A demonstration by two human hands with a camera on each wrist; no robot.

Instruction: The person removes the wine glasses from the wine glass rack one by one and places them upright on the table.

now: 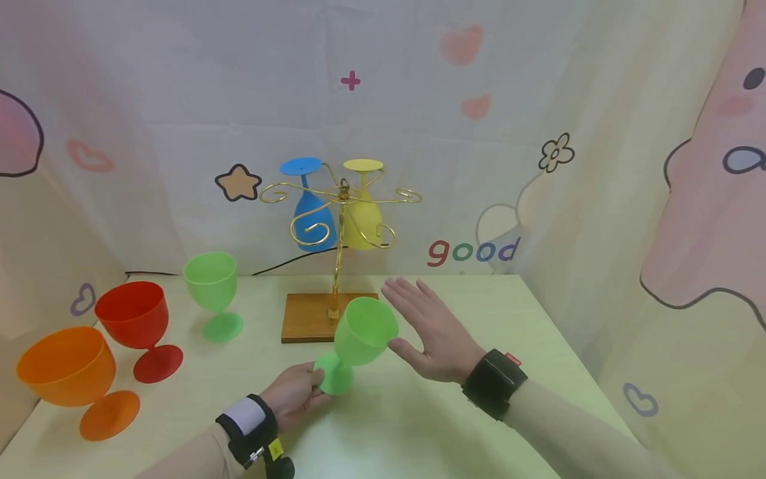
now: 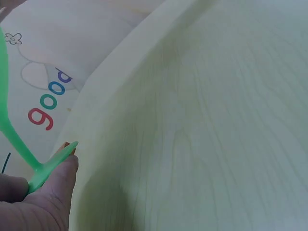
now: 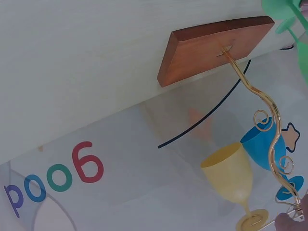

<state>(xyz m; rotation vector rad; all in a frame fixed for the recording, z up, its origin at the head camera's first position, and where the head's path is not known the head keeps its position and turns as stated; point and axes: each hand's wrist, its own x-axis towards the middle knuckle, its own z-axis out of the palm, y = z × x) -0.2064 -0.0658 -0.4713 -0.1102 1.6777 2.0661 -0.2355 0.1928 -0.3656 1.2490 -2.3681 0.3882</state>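
Observation:
My left hand (image 1: 297,397) pinches a light green goblet (image 1: 366,330) by its round base, thumb on one face and fingers behind. The goblet tilts, its bowl leaning up and to the right in the head view. Close beside the bowl, my right hand (image 1: 433,330) is spread with straight fingers, the thumb right at the rim. Behind them stands a gold wire rack (image 1: 338,266) on a wooden base (image 1: 305,319). From its curled arms a blue goblet (image 1: 312,216) and a yellow goblet (image 1: 364,219) hang upside down.
On the left of the pale wooden table (image 1: 419,432) stand an orange goblet (image 1: 66,369), a red goblet (image 1: 133,316) and another green goblet (image 1: 211,283). A printed curtain (image 1: 383,40) with hearts and the word "good" closes off the back and sides.

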